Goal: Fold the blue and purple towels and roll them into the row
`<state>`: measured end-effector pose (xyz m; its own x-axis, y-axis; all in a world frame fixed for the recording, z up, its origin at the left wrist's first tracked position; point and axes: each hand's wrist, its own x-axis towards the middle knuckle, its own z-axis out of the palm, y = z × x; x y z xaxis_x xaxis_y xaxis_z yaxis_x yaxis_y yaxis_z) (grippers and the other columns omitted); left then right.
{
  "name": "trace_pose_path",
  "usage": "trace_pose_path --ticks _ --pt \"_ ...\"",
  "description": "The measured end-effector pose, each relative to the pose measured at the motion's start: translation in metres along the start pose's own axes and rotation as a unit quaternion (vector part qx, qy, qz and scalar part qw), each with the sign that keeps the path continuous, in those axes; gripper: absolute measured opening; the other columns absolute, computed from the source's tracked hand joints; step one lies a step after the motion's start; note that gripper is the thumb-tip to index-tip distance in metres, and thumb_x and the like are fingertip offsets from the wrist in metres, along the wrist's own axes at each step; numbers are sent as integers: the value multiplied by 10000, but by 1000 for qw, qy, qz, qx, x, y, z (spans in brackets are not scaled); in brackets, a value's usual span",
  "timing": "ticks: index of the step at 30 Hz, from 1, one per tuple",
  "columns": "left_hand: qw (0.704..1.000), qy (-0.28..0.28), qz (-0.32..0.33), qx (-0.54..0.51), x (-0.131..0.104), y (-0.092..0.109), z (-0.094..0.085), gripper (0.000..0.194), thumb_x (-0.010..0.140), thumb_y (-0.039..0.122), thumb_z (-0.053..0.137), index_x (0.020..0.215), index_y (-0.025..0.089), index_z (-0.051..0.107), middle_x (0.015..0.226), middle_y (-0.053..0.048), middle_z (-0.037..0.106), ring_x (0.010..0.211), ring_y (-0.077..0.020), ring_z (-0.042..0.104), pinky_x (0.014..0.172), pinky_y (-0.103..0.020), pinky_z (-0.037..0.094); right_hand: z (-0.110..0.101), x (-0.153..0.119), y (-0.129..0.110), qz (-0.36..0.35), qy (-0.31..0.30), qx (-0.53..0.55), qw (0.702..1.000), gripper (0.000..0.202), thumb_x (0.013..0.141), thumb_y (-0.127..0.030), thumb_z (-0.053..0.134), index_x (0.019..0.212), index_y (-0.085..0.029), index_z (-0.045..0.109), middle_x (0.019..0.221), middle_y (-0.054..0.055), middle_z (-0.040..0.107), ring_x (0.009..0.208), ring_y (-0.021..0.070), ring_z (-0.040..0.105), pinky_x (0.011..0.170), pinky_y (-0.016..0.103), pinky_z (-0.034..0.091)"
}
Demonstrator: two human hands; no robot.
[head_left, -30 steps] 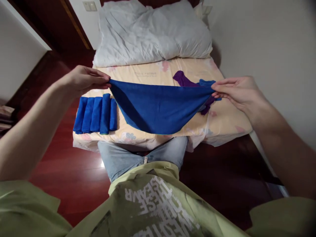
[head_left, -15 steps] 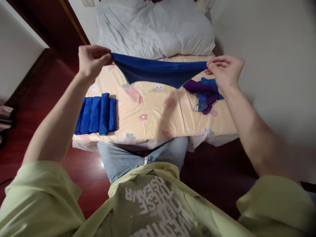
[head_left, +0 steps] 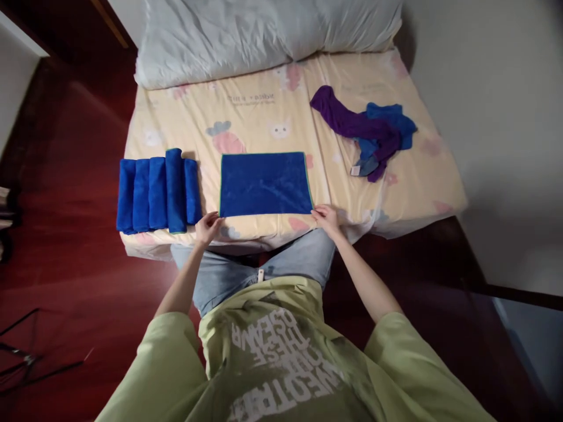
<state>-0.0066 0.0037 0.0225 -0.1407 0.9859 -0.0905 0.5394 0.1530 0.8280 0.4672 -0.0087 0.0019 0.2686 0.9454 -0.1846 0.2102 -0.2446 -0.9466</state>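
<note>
A blue cloth (head_left: pixel 264 184) with a thin green edge lies flat on the patterned bed sheet (head_left: pixel 264 129) in front of me. My left hand (head_left: pixel 208 227) pinches its near left corner. At the near right corner, the fingers of my right hand (head_left: pixel 326 219) are closed on the cloth. Several rolled blue towels (head_left: pixel 157 193) stand side by side to the left of the cloth. To the right lies a loose heap of a purple cloth (head_left: pixel 347 120) and a blue cloth (head_left: pixel 402 126), with a small white tag showing.
A large pale grey bundle of bedding (head_left: pixel 264 35) spans the far side of the bed. A wall (head_left: pixel 492 135) rises at the right. Thin black stand legs (head_left: pixel 29 357) rest on the dark red floor at the lower left.
The blue cloth was held stretched in the air between both hands. It now lies flat on the bed, and both hands have come down towards me, still at its corners.
</note>
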Motion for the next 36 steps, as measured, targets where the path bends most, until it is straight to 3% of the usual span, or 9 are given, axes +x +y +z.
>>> trace_pose_path --ticks 5,10,15,21,26,29,32,36 --pt "995 30 -57 -78 6 -5 5 481 734 423 743 1123 142 714 928 -100 779 835 -219 739 686 -261 567 -3 5 5 22 11 -9 1000 520 634 -583 843 922 -192 658 784 68 739 663 198 687 670 332 602" --pt "993 22 -41 -105 11 0 -10 449 711 375 740 1085 129 711 878 -93 770 849 -226 732 697 -264 562 -20 2 -3 19 4 -18 1000 524 640 -572 839 937 -160 711 822 75 751 613 156 644 605 286 559" --pt "999 -28 -15 -3 -21 -14 -20 341 736 399 736 997 181 739 865 -72 770 813 -225 725 714 -281 553 -35 -19 6 55 -33 -39 997 490 603 -506 865 908 -144 736 844 99 768 555 142 605 521 275 508" --pt "998 -42 -8 42 -52 -23 -10 319 801 449 698 983 191 746 897 -87 776 781 -237 717 728 -320 556 -32 -34 23 68 -7 -34 997 442 601 -498 838 869 -156 756 895 108 781 584 166 643 513 291 539" --pt "999 2 -44 -16 -58 -22 -3 379 797 519 717 961 178 748 923 -92 777 852 -239 734 753 -309 574 -24 -37 21 87 27 -36 995 416 608 -515 826 837 -174 753 840 83 766 638 193 692 531 294 588" --pt "996 25 -83 -33 -61 -21 -1 390 779 532 743 929 172 761 847 -87 767 795 -242 731 666 -300 583 -22 -37 17 126 36 -34 991 417 651 -535 826 858 -185 735 782 66 754 580 187 690 488 284 588" --pt "987 15 -140 -75 -64 -20 2 460 759 562 769 970 154 760 823 -97 759 750 -252 733 565 -303 588 -24 -37 12 167 27 -21 985 396 698 -519 842 868 -183 717 752 68 750 539 183 688 466 276 588" --pt "965 -20 -200 -169 -61 -17 11 538 731 618 782 962 138 710 861 -127 761 805 -272 757 601 -335 628 -24 -39 6 221 21 50 974 351 694 -414 904 842 -177 692 720 66 743 555 188 707 529 286 628"
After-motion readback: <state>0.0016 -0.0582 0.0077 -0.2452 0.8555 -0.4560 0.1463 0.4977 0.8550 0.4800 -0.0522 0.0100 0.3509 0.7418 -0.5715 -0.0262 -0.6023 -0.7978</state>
